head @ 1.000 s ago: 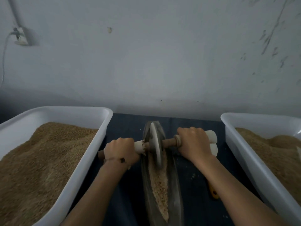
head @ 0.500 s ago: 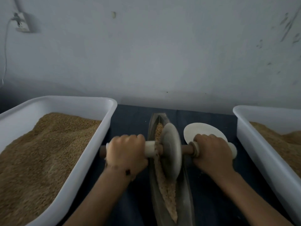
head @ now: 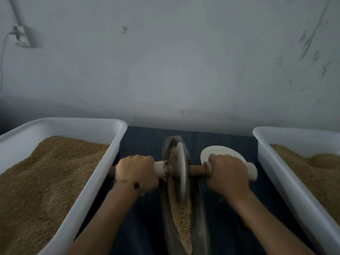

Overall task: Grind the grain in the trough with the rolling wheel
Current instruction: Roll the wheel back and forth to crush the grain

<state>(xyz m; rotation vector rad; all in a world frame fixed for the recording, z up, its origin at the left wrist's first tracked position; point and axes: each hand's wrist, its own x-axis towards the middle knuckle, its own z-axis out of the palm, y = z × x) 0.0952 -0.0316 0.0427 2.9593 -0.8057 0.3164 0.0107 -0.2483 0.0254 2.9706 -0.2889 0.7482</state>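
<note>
A narrow boat-shaped metal trough point(head: 199, 214) lies lengthwise on the dark cloth in the middle. Tan grain point(head: 181, 219) fills its groove. A pale disc-shaped rolling wheel point(head: 181, 173) stands upright in the trough on a wooden axle point(head: 197, 170). My left hand point(head: 137, 173) grips the axle's left handle. My right hand point(head: 227, 173) grips the right handle, whose pale end sticks out past my fist.
A white tub point(head: 103, 172) heaped with tan grain stands close on the left, and a second white tub point(head: 276, 173) with grain on the right. A white round plate point(head: 220, 153) lies behind my right hand. The grey wall point(head: 174, 70) rises just behind the trough.
Over the last second the wheel rolled from the trough's far end toward me. In the last half second it has shifted little, and both hands kept their grip.
</note>
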